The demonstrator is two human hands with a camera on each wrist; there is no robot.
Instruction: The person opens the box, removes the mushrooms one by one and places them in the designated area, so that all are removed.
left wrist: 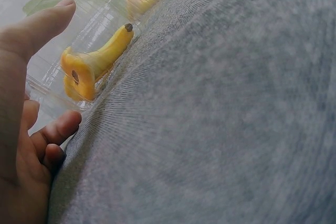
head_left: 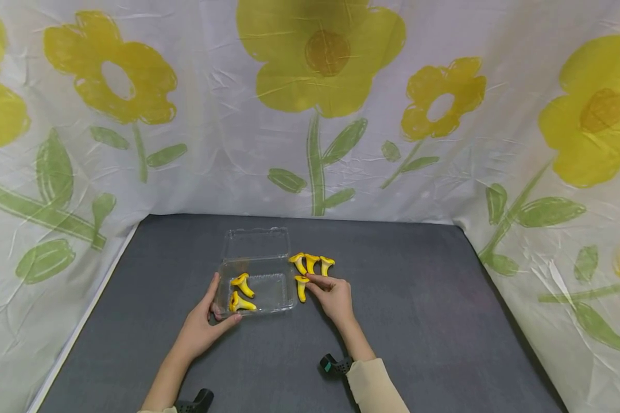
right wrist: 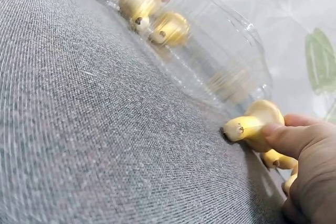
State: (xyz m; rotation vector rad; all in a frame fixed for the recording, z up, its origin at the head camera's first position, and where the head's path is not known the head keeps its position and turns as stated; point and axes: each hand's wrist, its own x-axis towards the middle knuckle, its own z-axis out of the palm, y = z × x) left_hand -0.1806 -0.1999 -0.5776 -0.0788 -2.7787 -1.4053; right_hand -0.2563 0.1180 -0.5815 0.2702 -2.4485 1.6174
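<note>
A clear plastic clamshell box (head_left: 276, 298) lies open on the grey table, its lid (head_left: 256, 244) folded back. Two yellow toy mushrooms (head_left: 242, 285) (head_left: 240, 303) lie inside; the left wrist view shows one (left wrist: 92, 64) against the box's wall. My left hand (head_left: 216, 310) (left wrist: 50, 77) grips the box's near left corner, thumb on one side and fingers on the other. Right of the box lies a fourth mushroom (head_left: 302, 288) (right wrist: 251, 125), which my right hand (head_left: 315, 282) (right wrist: 281, 136) pinches at the cap. Three more mushrooms (head_left: 311, 263) stand in a row just beyond it.
The grey table surface (head_left: 418, 298) extends to the right and toward me. A white curtain with yellow flowers (head_left: 320, 115) closes in the back and both sides. Black wrist straps (head_left: 334, 365) (head_left: 200, 399) sit on my forearms.
</note>
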